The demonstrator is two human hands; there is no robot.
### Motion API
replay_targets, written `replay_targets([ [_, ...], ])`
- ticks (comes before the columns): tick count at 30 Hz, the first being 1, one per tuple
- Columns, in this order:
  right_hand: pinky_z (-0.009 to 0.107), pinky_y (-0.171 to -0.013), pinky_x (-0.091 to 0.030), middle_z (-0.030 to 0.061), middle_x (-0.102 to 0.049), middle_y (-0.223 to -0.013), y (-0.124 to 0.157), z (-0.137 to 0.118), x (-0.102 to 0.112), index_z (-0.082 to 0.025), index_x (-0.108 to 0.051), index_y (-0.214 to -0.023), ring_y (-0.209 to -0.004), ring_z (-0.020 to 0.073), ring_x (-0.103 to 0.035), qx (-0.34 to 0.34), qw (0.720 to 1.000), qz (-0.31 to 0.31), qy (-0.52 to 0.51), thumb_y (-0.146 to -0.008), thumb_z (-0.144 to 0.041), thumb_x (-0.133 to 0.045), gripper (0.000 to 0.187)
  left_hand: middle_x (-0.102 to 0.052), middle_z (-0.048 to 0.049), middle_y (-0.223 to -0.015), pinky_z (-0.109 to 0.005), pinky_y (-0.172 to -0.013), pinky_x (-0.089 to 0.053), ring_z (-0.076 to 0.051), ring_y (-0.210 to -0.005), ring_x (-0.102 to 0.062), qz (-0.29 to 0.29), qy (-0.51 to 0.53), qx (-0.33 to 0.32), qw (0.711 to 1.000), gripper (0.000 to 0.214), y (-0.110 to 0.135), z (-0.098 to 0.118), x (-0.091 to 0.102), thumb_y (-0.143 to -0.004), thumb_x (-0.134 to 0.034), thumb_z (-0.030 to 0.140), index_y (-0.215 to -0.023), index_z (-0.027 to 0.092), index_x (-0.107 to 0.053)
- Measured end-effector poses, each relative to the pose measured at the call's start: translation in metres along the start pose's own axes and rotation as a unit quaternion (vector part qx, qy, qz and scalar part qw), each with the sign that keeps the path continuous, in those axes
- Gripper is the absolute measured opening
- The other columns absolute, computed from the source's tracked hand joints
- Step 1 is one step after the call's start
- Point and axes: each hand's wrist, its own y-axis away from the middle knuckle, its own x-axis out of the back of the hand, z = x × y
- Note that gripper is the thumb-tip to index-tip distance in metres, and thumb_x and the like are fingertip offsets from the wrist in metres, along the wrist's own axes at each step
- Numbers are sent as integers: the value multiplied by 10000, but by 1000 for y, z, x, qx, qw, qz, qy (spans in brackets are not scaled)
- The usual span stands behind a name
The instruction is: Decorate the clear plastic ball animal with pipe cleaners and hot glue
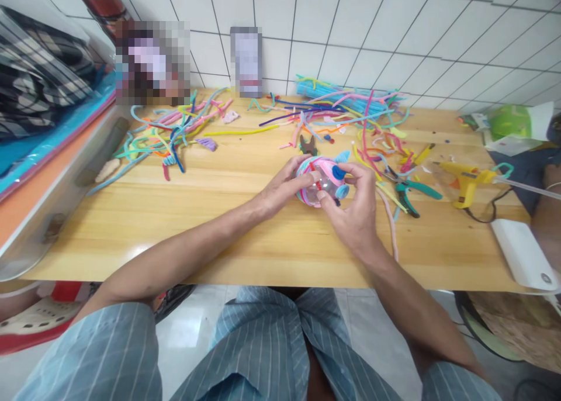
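A small round craft figure (323, 177), wrapped in pink and blue pipe cleaners with blue ears, sits between both hands over the middle of the wooden table (245, 237). My left hand (284, 186) grips its left side with fingers curled on top. My right hand (350, 205) holds its right side, thumb and fingertips pinched against the front near a dark blue round piece.
Loose coloured pipe cleaners (175, 133) lie scattered across the back of the table, with a bundle of blue ones (324, 91) by the tiled wall. A yellow glue gun (467, 180) and teal-handled pliers (409, 193) lie to the right. A white box (523, 253) sits at the right edge.
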Motion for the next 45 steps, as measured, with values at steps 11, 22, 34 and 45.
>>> replay_targets([
  [11,573,-1165,-616,114,-698,-1498,1,3,5,-318,-597,-1512,-1358,322,-695,-20,997,-32,-62,-1005,-305,-725,523,-746,-144,-1512,-557,-1220,-588,-390,-1462,-694,-5,18,11,1000,821,3,1,-1,-822,-994,611,-1454,226,-639],
  [22,558,-1109,-623,118,-697,-1426,0,4,5,-303,-615,-1492,-1289,319,-701,1,998,-25,-57,-986,-285,-744,523,-743,-161,-1522,-487,-1215,-574,-364,-1448,-699,1,-24,-13,1000,837,5,5,-3,-828,-996,638,-1430,193,-620],
  [34,580,-1134,-620,135,-713,-1465,0,3,7,-301,-595,-1489,-1339,334,-707,-15,998,-36,-43,-1004,-355,-760,515,-735,-163,-1545,-500,-1241,-568,-360,-1447,-709,-3,-55,-53,997,969,1,-7,-1,-798,-1012,733,-1495,218,-579],
  [45,617,-1192,-630,79,-805,-1390,-14,56,71,-313,-724,-1360,-1326,333,-772,-112,992,-33,-41,-981,-409,-769,394,-708,-174,-1556,-575,-1297,-538,-380,-1457,-689,36,-229,-130,964,945,2,-19,2,-774,-1012,619,-1525,218,-600],
])
